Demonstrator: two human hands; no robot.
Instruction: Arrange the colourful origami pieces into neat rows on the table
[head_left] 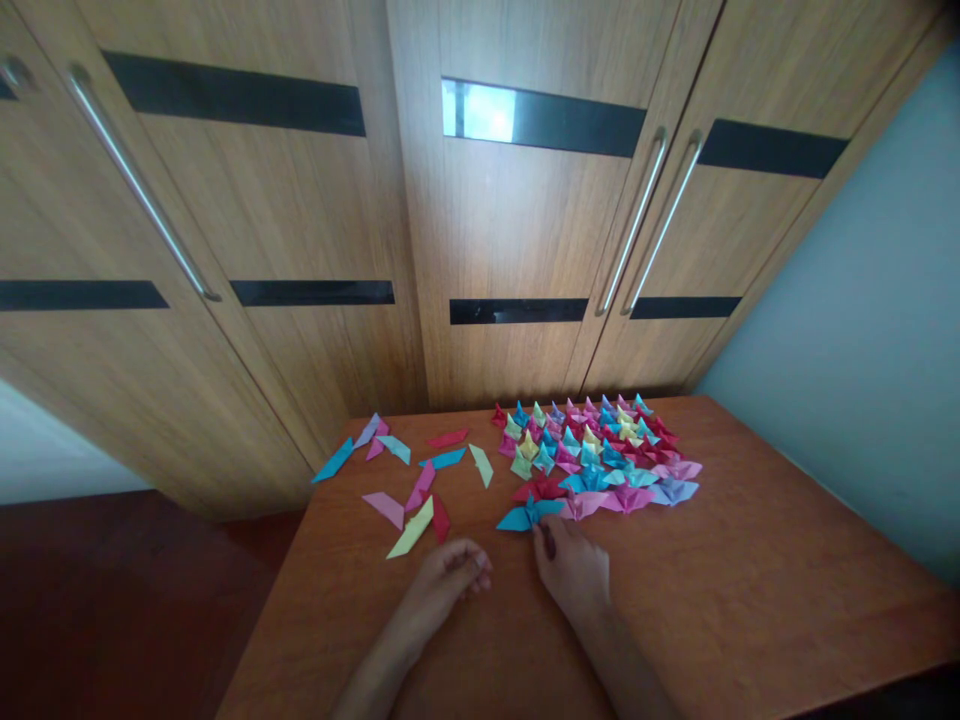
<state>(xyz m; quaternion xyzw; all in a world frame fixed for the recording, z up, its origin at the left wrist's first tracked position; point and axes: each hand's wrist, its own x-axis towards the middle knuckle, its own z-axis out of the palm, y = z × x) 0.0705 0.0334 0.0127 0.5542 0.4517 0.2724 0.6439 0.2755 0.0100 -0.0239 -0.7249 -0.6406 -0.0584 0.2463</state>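
My right hand (576, 568) reaches to a blue paper crane (531, 514) with its wings spread, and its fingertips are closed at the crane's near side. That crane stands at the front left corner of a block of folded cranes (592, 452) in red, pink, blue, yellow, green and purple. To the left, my left hand (450, 578) is held over the table with its fingers curled in, and I see nothing in it. Close beyond it lie flat folded paper pieces, among them a yellow one (412, 530) and a red one (440, 518).
More flat folded pieces lie on the table's left, including a pink strip (384, 508), a blue strip (334, 460) and a pale green one (481, 466). The brown wooden table (720, 600) backs onto a tall wooden wardrobe (517, 230). A pale wall (847, 330) rises on the right.
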